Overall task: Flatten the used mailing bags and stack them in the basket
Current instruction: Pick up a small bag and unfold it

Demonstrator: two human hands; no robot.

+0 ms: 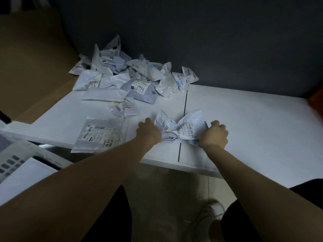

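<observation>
White table seen from above, a dark seam running from its far edge to its near edge.

Crumpled bag: lies on the seam close to the near edge, pinched at the middle like a bow, its printed label with barcodes facing up; the text is too small to read.

Left hand: fingers curled round the bag's left end, gripping it.

Right hand: closed in a fist on the bag's right end, slightly blurred.

Flat bag: near the table's near-left edge, one corner overhanging it. It carries a label with barcodes and bold rotated digits that appear to read "1-9 19".

Pile: many crumpled white and grey bags heaped at the far-left corner, against the dark wall. One label bears handwritten "7936"; another bag shows "40". The other labels are illegible.

Long bag: white, lying flat at the pile's near side.

Small bag: clear, with a barcode, between the pile and the flat bag.

Cardboard: brown sheets beyond the table's left edge.

Slotted container: grey, below the near-left corner, with a white sheet lying on it; whether it is the basket cannot be told.
</observation>
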